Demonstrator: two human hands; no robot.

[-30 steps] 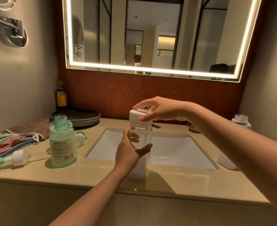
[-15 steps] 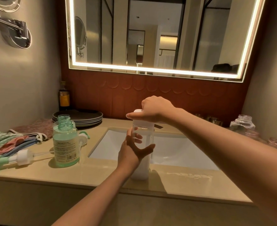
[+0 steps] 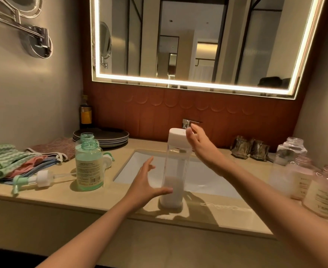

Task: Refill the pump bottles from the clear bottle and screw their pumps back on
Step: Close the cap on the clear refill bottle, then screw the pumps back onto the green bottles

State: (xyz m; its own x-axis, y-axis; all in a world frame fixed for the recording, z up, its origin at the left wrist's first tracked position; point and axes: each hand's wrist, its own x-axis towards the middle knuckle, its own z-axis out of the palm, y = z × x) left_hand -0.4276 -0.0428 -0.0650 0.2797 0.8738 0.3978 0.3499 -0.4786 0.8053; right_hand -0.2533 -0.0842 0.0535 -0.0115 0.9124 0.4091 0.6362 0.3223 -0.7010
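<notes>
The tall clear bottle (image 3: 175, 171) with a white cap stands upright on the counter's front edge, a little liquid at its bottom. My left hand (image 3: 144, 185) is spread beside its lower part, the thumb close to or touching the wall. My right hand (image 3: 199, 146) is open just right of the cap, fingers loose. A green pump bottle (image 3: 89, 165) stands uncapped to the left, and its pump (image 3: 34, 178) lies on the counter beside it. Three uncapped bottles, one clear (image 3: 286, 157) and two pink (image 3: 302, 176) (image 3: 325, 192), stand at the right.
The sink basin (image 3: 201, 176) lies behind the clear bottle, the tap (image 3: 187, 123) above it. Folded cloths (image 3: 10, 163) and stacked dark plates (image 3: 105, 137) sit at the left, a dark bottle (image 3: 85, 113) in the corner. Glass holders (image 3: 250, 148) stand at the back right.
My right hand has come off the white cap and opened to its right. My left hand has let go of the bottle's body and spread beside it. The view shifted right.
</notes>
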